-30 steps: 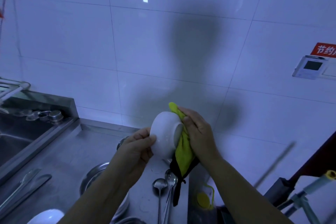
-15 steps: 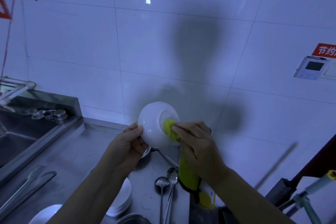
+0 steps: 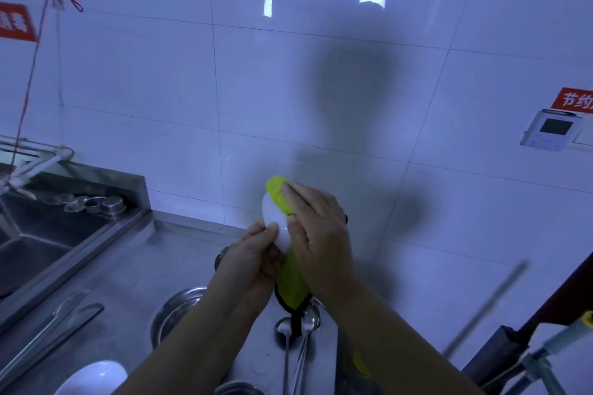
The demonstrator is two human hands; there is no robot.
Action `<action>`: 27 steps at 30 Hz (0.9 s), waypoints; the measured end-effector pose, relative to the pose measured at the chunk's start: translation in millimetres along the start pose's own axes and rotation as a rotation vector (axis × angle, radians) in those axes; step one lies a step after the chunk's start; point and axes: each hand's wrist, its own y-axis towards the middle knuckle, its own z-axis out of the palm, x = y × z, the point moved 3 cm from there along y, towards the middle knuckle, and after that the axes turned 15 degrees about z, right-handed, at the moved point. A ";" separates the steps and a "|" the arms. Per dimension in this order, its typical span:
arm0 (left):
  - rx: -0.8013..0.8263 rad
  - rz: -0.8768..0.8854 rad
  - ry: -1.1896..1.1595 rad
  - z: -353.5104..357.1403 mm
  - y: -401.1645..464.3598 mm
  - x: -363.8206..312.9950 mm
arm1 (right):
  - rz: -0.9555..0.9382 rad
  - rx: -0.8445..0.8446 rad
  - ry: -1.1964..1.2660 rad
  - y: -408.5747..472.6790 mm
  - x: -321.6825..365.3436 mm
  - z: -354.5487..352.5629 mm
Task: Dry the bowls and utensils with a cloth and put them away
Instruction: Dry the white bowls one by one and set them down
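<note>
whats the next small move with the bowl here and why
Probably turn the white bowl a little in the left hand and wipe on. The right hand presses the yellow-green cloth over only one side of it, and bare white surface shows beside the cloth.

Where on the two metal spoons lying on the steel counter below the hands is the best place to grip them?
Judging by their pose, grip the two metal spoons by their handles, coming from the near counter edge. Their bowls lie at the far end, under the hanging yellow-green cloth, while the slim handles run toward the person, apparently unobstructed. A pinch from above looks easiest.
</note>
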 end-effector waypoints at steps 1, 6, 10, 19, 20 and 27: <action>-0.023 0.001 -0.027 2.1 0.0 -1.8 | -0.040 -0.024 -0.013 -5.6 -0.1 2.9; -0.106 -0.042 -0.176 8.7 -2.7 -8.5 | -0.275 -0.204 -0.094 -31.1 -13.3 5.5; -0.213 -0.070 -0.273 5.9 -10.5 -7.6 | -0.123 -0.212 0.081 -22.7 -32.4 -9.5; -0.180 -0.159 -0.349 15.3 -14.3 -0.6 | -0.268 -0.211 -0.027 -32.8 -9.3 0.4; -0.172 -0.169 -0.347 14.8 -15.3 -0.5 | -0.280 -0.216 -0.022 -34.3 -11.8 -0.3; -0.197 -0.128 -0.300 2.8 -17.6 -3.7 | 0.131 -0.159 0.369 -30.6 -39.9 -15.1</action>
